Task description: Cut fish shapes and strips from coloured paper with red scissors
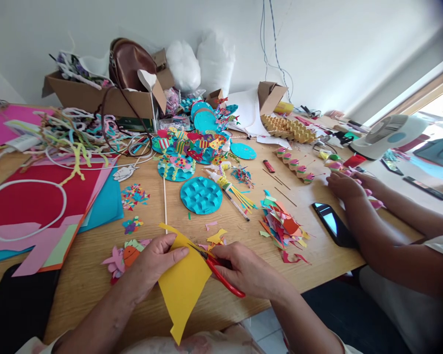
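"At the near edge of a wooden table (243, 290), two bare hands are cutting yellow paper (184, 287). How far has the cutting got?"

"Partway, I would judge. A narrow yellow tongue juts up past the left fingers, and small yellow scraps (217, 237) lie just beyond the hands. Most of the sheet is whole, a broad piece hanging down toward the lap, so much of it looks uncut."

"What are the fingers doing?"

"The left hand (151, 260) is closed in a pinch, thumb lying on the face of the sheet, the other fingers bent at its upper edge. The right hand (243, 270) is wrapped around red-handled scissors (227, 283), with one red loop showing below the fingers. The blades meet the sheet's upper edge, close to the left thumb; how wide they are parted I cannot tell."

"Is anything finished nearby?"

"Beside the left wrist sits a little pile of cut-out paper shapes (130, 255), among them an orange one and a pink one; these look complete. Farther back is a blue woven disc (201, 195), and to the right of it a heap of mixed paper scraps (282, 221). At the far right, another person's hand (345, 187) touches a row of pink pieces."
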### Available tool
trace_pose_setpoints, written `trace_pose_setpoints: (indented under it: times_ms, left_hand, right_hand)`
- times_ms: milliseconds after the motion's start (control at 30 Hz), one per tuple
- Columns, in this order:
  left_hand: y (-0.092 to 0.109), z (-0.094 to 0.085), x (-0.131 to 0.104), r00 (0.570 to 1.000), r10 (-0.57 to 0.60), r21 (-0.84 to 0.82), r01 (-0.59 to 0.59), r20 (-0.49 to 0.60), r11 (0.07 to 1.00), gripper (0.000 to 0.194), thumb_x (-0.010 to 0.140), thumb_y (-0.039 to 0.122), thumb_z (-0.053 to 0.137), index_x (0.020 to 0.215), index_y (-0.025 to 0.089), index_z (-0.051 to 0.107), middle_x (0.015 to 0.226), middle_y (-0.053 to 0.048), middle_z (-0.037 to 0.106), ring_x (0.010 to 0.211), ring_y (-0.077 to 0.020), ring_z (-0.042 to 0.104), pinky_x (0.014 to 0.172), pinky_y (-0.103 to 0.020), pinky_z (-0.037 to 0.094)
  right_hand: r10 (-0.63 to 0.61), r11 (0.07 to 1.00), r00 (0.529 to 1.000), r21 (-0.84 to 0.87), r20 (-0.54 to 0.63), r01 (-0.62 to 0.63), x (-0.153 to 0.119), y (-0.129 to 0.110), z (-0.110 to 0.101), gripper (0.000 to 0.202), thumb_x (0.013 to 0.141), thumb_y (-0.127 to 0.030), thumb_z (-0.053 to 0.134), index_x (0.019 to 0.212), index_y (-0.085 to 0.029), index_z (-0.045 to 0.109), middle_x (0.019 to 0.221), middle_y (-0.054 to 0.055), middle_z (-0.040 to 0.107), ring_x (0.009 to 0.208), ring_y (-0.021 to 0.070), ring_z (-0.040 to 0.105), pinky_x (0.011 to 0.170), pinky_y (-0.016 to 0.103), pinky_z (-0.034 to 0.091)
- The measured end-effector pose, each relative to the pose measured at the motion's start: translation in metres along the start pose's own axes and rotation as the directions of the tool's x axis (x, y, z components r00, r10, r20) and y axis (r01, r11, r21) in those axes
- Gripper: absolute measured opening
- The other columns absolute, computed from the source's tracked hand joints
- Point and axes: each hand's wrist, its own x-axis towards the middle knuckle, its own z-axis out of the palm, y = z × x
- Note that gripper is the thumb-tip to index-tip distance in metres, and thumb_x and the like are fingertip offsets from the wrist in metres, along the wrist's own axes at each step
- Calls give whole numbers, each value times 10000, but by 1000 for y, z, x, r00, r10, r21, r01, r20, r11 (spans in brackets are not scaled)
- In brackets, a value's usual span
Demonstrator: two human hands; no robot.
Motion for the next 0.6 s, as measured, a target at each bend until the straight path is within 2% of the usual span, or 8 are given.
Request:
trace_pose_setpoints:
  times_ms: [267,467,600]
  left_hand:
    - [4,2,0,999,-11,26,12,-37,1000,218,600,315,722,663,164,579,591,12,660,525,-136,608,501,-219,458]
    - [2,1,-1,1000,30,13,-30,-2,999,173,706,345,636,714,184,574,606,26,630,544,-120,595,498,-193,428]
    - [0,-1,0,998,56,19,-56,-9,998,163,718,332,628,701,181,570,616,27,623,541,-108,577,494,-181,410]
  right_hand:
    - [7,1000,1000,25,-10,-7,2,5,6,207,825,-173,447,619,-156,447,535,-70,386,491,47,328,456,159,237]
    - [39,997,999,66,-8,-39,0,9,8,179,843,-199,430,676,-156,476,560,-69,399,506,51,329,459,161,243]
    - [35,996,999,86,-10,-34,1,9,8,174,837,-195,435,673,-156,478,554,-70,400,501,52,327,457,157,248]
